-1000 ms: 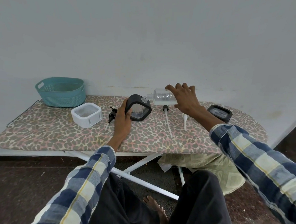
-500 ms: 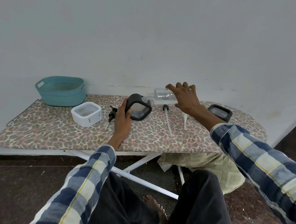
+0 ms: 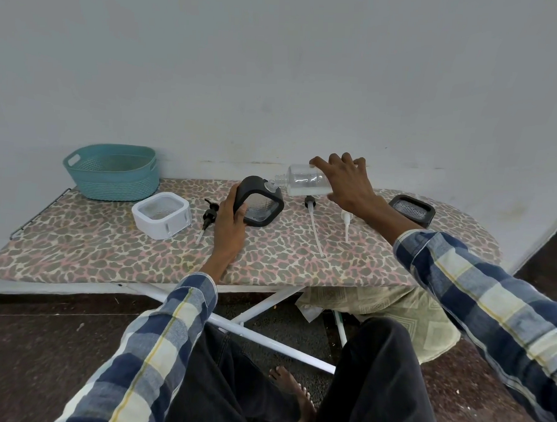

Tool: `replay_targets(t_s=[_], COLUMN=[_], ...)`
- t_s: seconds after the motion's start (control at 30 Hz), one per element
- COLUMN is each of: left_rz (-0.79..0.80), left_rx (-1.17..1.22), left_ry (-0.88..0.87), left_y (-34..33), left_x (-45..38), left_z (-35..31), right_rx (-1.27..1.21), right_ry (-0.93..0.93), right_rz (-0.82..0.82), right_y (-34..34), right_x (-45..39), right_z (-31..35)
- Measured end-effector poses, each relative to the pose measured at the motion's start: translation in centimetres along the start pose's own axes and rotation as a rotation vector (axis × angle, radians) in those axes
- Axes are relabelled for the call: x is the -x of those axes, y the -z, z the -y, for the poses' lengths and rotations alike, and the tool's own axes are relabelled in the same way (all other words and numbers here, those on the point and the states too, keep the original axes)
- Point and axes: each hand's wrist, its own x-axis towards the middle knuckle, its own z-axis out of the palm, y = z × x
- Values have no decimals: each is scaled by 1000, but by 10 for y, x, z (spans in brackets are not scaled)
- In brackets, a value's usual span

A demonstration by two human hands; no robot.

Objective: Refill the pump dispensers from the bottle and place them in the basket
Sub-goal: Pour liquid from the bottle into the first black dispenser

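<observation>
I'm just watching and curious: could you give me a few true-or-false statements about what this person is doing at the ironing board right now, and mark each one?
1. The right hand holds the clear bottle tipped toward the black dispenser. True.
2. The left hand rests flat on the board. False: it grips the black dispenser's side.
3. The white dispenser sits inside the teal basket. False: it stands on the ironing board, in front of the basket.
4. Loose pump heads lie on the board. True.
5. Another black dispenser lies to the right hand's side. True.
</observation>
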Motion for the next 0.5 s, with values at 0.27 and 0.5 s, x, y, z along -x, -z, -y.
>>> replay_targets(t_s=[0.27, 0.5], left_rz=[-6, -10], left_rx=[12, -5], left_ry=[17, 15], left_y=[0, 0], left_x=[0, 0], left_z=[-1, -3], right_rx=[-16, -13], right_ry=[-3, -7], right_rz=[-7, -7], right_y=[0, -1], right_x=[0, 0], right_z=[0, 0])
